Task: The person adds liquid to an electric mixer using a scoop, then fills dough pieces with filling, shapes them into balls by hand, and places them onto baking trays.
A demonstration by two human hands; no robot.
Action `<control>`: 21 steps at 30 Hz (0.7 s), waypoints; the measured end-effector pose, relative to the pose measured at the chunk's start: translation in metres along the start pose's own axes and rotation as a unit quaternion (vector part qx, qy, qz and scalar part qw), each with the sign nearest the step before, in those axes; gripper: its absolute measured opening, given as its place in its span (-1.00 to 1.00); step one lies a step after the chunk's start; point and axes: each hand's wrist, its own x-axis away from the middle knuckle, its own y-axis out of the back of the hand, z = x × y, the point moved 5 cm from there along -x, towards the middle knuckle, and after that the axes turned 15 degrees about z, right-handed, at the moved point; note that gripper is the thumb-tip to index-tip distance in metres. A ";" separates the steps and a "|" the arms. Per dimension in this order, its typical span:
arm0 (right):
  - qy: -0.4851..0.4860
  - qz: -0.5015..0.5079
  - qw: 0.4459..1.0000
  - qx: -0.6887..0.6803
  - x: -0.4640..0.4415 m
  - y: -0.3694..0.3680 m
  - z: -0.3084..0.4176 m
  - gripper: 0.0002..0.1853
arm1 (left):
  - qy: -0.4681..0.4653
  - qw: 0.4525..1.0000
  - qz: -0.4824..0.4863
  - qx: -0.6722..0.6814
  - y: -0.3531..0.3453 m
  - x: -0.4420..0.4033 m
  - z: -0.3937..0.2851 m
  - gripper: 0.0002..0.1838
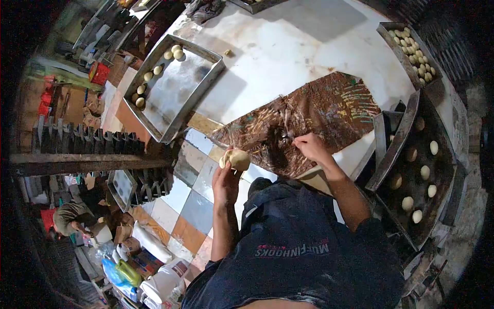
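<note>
A flattened round of pale dough (236, 159) is held up in my left hand (225, 180), its fingers wrapped round the edge. Off to the right, my right hand (310, 147) is closed in a pinch over a brown patterned cloth (329, 110) on the white table. Around its fingertips is a dark filling or crumpled part of the cloth; what they hold is too small to name.
A metal tray (185, 116) with several dough balls stands at the left table edge. At right are a dark tray (437, 216) with spaced dough balls and a smaller full tray (383, 31). Another person (72, 217) is at the lower left.
</note>
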 end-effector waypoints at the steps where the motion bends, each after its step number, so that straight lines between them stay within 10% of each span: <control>1: -0.046 0.034 0.998 -0.042 0.001 -0.003 -0.004 -0.80 | -0.007 1.000 0.003 0.002 0.000 -0.003 0.000 -0.47; 7: 0.060 -0.117 0.973 0.190 0.021 0.013 0.028 -0.77 | -0.014 1.000 0.010 -0.009 0.003 -0.003 -0.006 -0.51; 15: 0.091 -0.065 0.978 0.176 0.015 0.000 0.004 -0.81 | -0.005 1.000 -0.022 0.015 0.000 -0.003 0.002 -0.49; 17: 0.021 0.031 0.999 -0.001 0.006 -0.002 -0.009 -0.83 | -0.002 0.999 -0.012 0.036 -0.003 -0.007 0.004 -0.51; 21: -0.139 0.199 0.856 -0.457 0.029 -0.003 -0.004 -0.79 | -0.015 1.000 -0.013 0.021 -0.020 -0.016 0.006 -0.51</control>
